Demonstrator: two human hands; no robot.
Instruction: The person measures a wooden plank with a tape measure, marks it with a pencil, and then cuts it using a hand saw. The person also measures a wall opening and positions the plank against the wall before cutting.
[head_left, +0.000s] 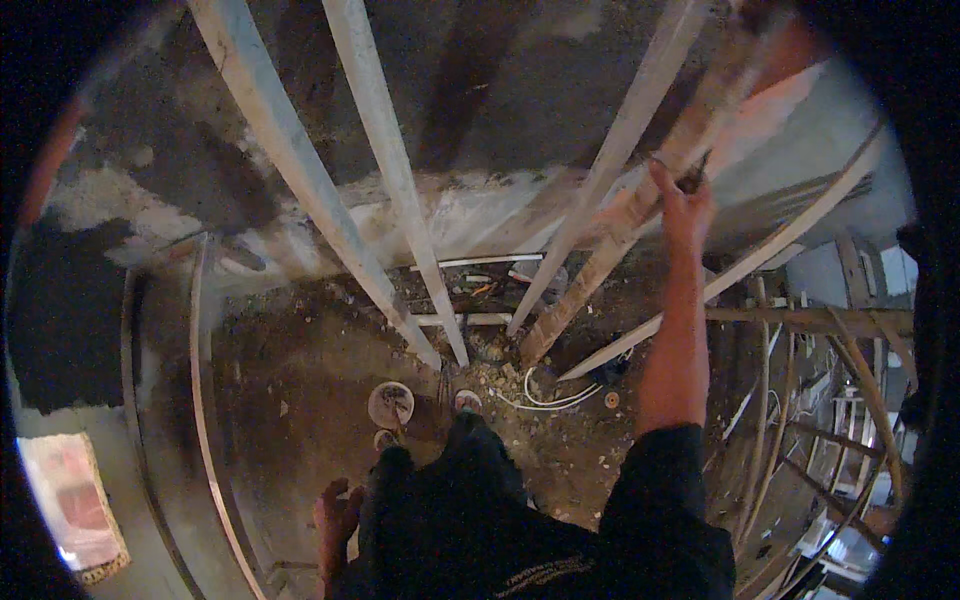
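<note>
My right arm reaches up and forward, and my right hand (688, 205) is closed round a small dark-handled tool (694, 178). The tool's working end is too dim to make out. That hand lies over or against a wide wooden board (640, 205) that leans on the wall; whether they touch I cannot tell. My left hand (338, 512) hangs low beside my left leg, with loosely bent fingers apart and nothing visible in it. A round pale bucket (390, 407) stands on the floor by my feet, with something dark inside.
More long timbers (290, 160) (385, 130) (610, 150) lean from the floor to the patchy wall (450, 110). Rubble and a looped white cable (560, 405) lie at their feet. A wooden frame of poles (800, 320) stands at right, a door-like frame (200, 380) at left.
</note>
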